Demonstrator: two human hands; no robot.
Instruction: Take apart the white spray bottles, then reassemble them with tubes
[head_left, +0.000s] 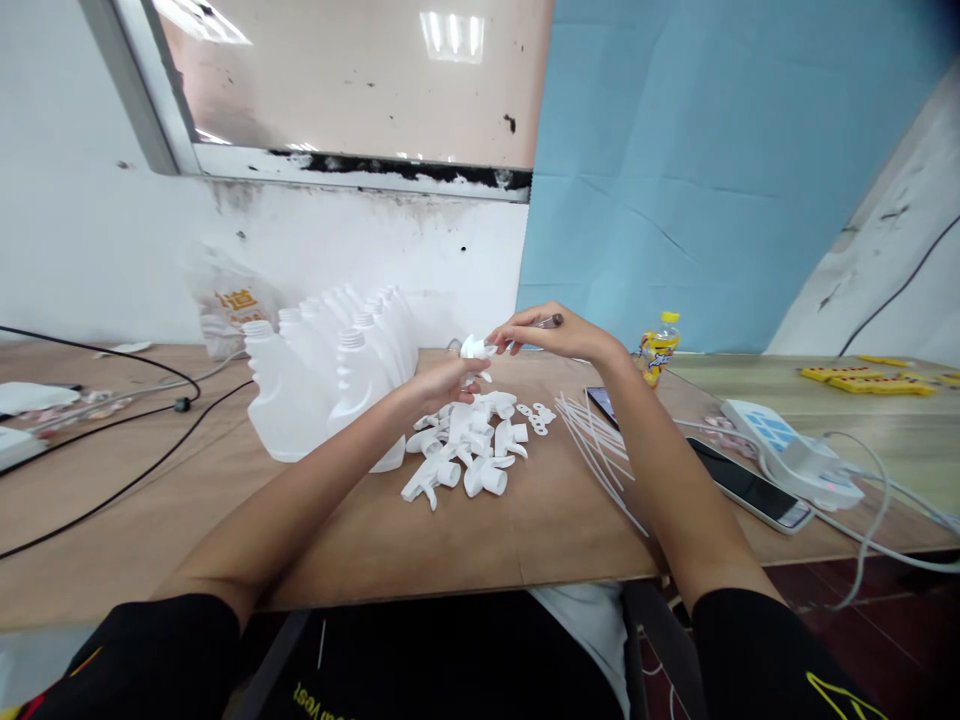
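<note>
My left hand [444, 384] is closed around a white trigger spray head [475, 348], held above a loose pile of similar trigger spray heads [471, 428]. My right hand [553, 332] meets it from the right, fingertips pinched at the head's side; whether a small part sits between them I cannot make out. A dark pen-like stick [551, 321] lies in the grip of that same hand. Small white flat pieces [537, 417] rest just right of the pile. Thin white tubes [596, 440] are spread under my right forearm.
White open-necked bottles [289, 395] stand in rows on the left, near a plastic bag [229, 305]. Black cables [142, 465] cross the table's left side. To the right are a phone [750, 485], a power strip [787, 450] and a yellow-capped drink bottle [660, 350].
</note>
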